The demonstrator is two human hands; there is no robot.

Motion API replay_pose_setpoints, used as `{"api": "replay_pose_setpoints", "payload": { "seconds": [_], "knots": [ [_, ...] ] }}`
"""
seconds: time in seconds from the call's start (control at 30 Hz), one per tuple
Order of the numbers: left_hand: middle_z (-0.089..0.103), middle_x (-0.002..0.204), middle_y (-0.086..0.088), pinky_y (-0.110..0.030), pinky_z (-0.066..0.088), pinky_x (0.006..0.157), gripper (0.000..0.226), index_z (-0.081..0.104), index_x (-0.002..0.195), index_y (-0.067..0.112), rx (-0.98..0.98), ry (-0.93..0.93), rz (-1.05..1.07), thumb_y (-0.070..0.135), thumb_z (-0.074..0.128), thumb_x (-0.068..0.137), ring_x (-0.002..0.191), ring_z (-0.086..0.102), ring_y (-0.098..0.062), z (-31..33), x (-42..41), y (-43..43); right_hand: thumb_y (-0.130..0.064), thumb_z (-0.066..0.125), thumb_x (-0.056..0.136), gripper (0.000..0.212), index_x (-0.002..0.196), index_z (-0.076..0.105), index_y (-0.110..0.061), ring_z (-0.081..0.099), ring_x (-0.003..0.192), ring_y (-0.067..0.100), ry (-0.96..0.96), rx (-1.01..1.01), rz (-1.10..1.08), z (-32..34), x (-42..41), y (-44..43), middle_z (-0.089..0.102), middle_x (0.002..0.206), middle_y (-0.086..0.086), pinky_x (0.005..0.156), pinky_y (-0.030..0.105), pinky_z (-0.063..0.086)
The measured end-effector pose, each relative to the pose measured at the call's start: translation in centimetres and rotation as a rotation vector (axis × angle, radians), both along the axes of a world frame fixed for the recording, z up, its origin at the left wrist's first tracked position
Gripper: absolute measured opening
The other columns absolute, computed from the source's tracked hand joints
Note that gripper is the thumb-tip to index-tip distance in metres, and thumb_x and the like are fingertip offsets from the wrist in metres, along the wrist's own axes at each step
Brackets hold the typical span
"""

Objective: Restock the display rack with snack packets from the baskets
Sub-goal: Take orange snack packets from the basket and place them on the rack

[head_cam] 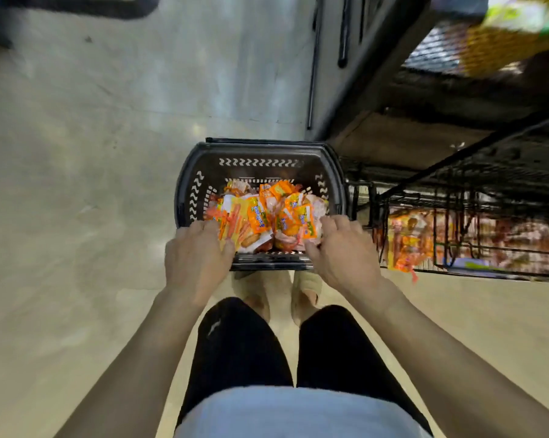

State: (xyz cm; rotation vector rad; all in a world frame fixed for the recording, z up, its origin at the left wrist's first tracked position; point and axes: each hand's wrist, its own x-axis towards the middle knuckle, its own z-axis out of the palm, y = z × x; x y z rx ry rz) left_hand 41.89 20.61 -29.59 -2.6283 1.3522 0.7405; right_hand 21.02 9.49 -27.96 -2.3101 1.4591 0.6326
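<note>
Display rack [456, 191] of black wire stands just right of the black plastic basket [260, 147], its lower tier close against the basket's right wall. That tier holds orange packets [406, 245], blurred. Up and to the right of the basket, a higher shelf carries yellow packs [503, 49], too smeared to read. Beyond the basket's far right corner rises a grey panel with dark bars [330, 58].

The basket sits on a pale concrete floor [77, 184], which runs open to its left and far side. At its near rim are the person's two sandalled feet [304, 289], almost touching it.

Orange and yellow snack packets [260, 213] are heaped in the basket's near half. The left hand [197, 257] lies over the near left corner with fingertips on the heap; whether it grips anything cannot be told. The right hand [346, 251], at the near right corner, pinches packets between thumb and curled fingers.
</note>
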Motion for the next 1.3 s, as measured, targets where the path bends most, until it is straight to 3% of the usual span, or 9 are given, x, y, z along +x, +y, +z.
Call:
{"api": "replay_pose_setpoints", "payload": {
  "seconds": [0.17,0.33,0.43,0.53,0.63,0.77,1.0,1.17,1.3],
  "knots": [
    [0.07,0.101,-0.006,-0.041,0.049,0.075,0.028,0.067,0.1,0.02,-0.088,-0.087,-0.093,0.045,0.056,0.093,0.093,0.064,-0.033,12.1,-0.9,1.0,-0.057,0.047,0.1,0.062,0.145,0.045,-0.014,0.052,0.123,0.031,-0.052,-0.123,-0.015,11.3,-0.6,2.2,0.054,0.139,0.008,0.097,0.044,0.046],
    [0.068,0.117,-0.001,-0.04,0.046,0.089,0.035,0.063,0.119,0.026,-0.13,-0.171,-0.176,0.051,0.054,0.096,0.108,0.061,-0.029,21.4,-2.0,1.1,-0.056,0.052,0.097,0.052,0.133,0.055,-0.019,0.057,0.113,0.026,-0.161,-0.264,-0.085,20.1,-2.2,4.4,0.061,0.128,0.004,0.092,0.041,0.049],
    [0.069,0.109,-0.003,-0.041,0.048,0.085,0.031,0.065,0.112,0.023,-0.238,-0.178,-0.254,0.046,0.058,0.094,0.101,0.064,-0.031,24.9,-3.0,0.9,-0.056,0.051,0.097,0.052,0.136,0.051,-0.022,0.055,0.117,0.023,-0.177,-0.305,-0.113,23.4,-3.7,5.4,0.057,0.131,0.0,0.097,0.039,0.048],
    [0.071,0.092,-0.01,-0.044,0.053,0.073,0.033,0.072,0.101,0.013,-0.362,-0.219,-0.324,0.038,0.064,0.082,0.082,0.067,-0.037,26.4,-4.8,0.7,-0.056,0.053,0.095,0.054,0.136,0.054,-0.021,0.058,0.112,0.024,-0.188,-0.375,-0.151,25.6,-5.9,6.2,0.06,0.128,0.001,0.092,0.039,0.048],
    [0.072,0.111,-0.006,-0.043,0.051,0.086,0.04,0.07,0.119,0.019,-0.318,-0.23,-0.321,0.045,0.066,0.089,0.1,0.067,-0.034,28.2,-7.5,0.4,-0.056,0.053,0.094,0.058,0.139,0.053,-0.019,0.056,0.115,0.028,-0.17,-0.384,-0.184,26.8,-8.5,7.0,0.059,0.13,0.003,0.094,0.043,0.047],
    [0.062,0.135,0.001,-0.04,0.042,0.102,0.05,0.054,0.14,0.027,-0.318,-0.235,-0.35,0.054,0.049,0.098,0.122,0.057,-0.026,29.2,-11.9,0.7,-0.054,0.055,0.094,0.057,0.138,0.054,-0.018,0.057,0.116,0.03,-0.167,-0.405,-0.238,27.4,-13.2,8.5,0.059,0.131,0.005,0.096,0.045,0.048],
    [0.072,0.113,-0.007,-0.044,0.051,0.088,0.039,0.068,0.118,0.022,-0.273,-0.234,-0.445,0.049,0.063,0.09,0.103,0.066,-0.033,29.5,-24.4,2.2,-0.055,0.051,0.095,0.055,0.136,0.053,-0.019,0.056,0.119,0.031,-0.141,-0.397,-0.314,26.8,-26.2,12.5,0.059,0.132,0.006,0.099,0.045,0.047],
    [0.068,0.125,0.0,-0.04,0.049,0.095,0.039,0.063,0.126,0.028,-0.25,-0.184,-0.498,0.05,0.05,0.096,0.115,0.063,-0.026,29.2,-34.8,4.7,-0.054,0.051,0.091,0.059,0.135,0.058,-0.014,0.061,0.111,0.034,-0.104,-0.377,-0.408,26.4,-36.4,16.2,0.063,0.13,0.01,0.088,0.045,0.051],
    [0.066,0.124,0.002,-0.04,0.046,0.096,0.035,0.062,0.121,0.029,-0.187,-0.171,-0.568,0.05,0.05,0.097,0.118,0.059,-0.026,28.6,-41.0,6.1,-0.055,0.044,0.099,0.064,0.152,0.039,-0.019,0.049,0.128,0.031,-0.072,-0.304,-0.454,26.1,-43.0,18.2,0.05,0.145,0.007,0.102,0.044,0.041]
  ]
}}
